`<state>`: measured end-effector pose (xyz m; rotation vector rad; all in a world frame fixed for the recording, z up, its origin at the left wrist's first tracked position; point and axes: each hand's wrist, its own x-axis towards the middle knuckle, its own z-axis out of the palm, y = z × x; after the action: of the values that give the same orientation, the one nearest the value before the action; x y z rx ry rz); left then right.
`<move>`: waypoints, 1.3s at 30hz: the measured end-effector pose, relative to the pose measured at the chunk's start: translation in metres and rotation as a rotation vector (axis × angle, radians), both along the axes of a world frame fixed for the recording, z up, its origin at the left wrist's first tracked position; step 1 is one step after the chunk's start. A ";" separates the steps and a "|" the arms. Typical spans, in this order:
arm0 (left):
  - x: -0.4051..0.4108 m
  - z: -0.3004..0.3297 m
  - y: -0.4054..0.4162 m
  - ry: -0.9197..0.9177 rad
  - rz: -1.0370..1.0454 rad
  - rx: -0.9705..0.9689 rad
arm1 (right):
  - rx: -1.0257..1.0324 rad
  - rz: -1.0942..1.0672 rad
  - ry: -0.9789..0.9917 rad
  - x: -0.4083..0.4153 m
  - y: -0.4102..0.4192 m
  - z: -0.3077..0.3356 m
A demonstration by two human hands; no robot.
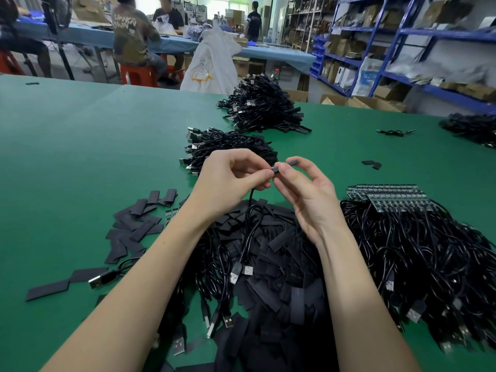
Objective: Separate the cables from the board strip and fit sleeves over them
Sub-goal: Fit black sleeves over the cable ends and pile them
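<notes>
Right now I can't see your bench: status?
Left hand pinching cable end. Right hand pinching sleeve, meeting it. Nothing in the way.

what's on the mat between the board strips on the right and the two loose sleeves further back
In the head view, nothing: only bare green mat shows between the board strips and the two loose sleeves.

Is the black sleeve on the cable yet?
Going on. The sleeve, pinched by the right hand, meets the cable end held by the left hand.
</notes>
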<state>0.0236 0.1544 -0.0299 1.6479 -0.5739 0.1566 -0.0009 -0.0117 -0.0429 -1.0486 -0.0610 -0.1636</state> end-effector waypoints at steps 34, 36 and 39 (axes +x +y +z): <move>0.006 -0.009 0.003 0.219 -0.049 0.201 | 0.130 -0.242 0.089 0.005 0.013 -0.004; 0.004 -0.007 0.002 0.232 -0.072 0.147 | 0.132 -0.242 0.089 0.005 0.014 -0.004; 0.003 -0.007 0.002 0.251 -0.062 0.122 | 0.136 -0.241 0.083 0.005 0.015 -0.004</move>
<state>0.0264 0.1560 -0.0365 1.7336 -0.4487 -0.1316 0.0045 0.0030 -0.0469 -0.9239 0.1503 -0.3381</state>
